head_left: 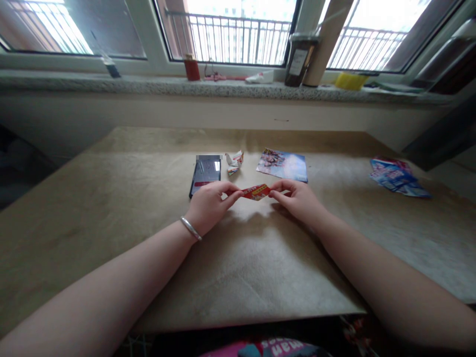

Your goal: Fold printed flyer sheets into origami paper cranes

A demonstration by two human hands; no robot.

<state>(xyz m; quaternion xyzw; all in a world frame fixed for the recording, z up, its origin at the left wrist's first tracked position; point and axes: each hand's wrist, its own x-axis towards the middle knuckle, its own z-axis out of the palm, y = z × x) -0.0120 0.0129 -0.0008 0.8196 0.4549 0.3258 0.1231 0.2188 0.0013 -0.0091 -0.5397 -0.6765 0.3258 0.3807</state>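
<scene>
Between my two hands is a small folded piece of red and yellow printed paper (256, 192), held a little above the table. My left hand (211, 201), with a silver bangle on its wrist, pinches the paper's left end between thumb and fingers. At the right end, the thumb and fingertips of my right hand (297, 198) pinch it too. Just beyond my left hand lies a phone (208, 170) with its screen lit. A folded white and coloured paper figure (235, 162) stands beside the phone. Past my right hand lies a flat printed sheet (284, 165).
Several blue and pink printed packets or sheets (397, 177) lie at the table's right side. On the stone windowsill (148, 85) behind stand a red container (192, 67), a dark jar (299, 60) and a yellow object (349, 81). The table's front edge is near my body.
</scene>
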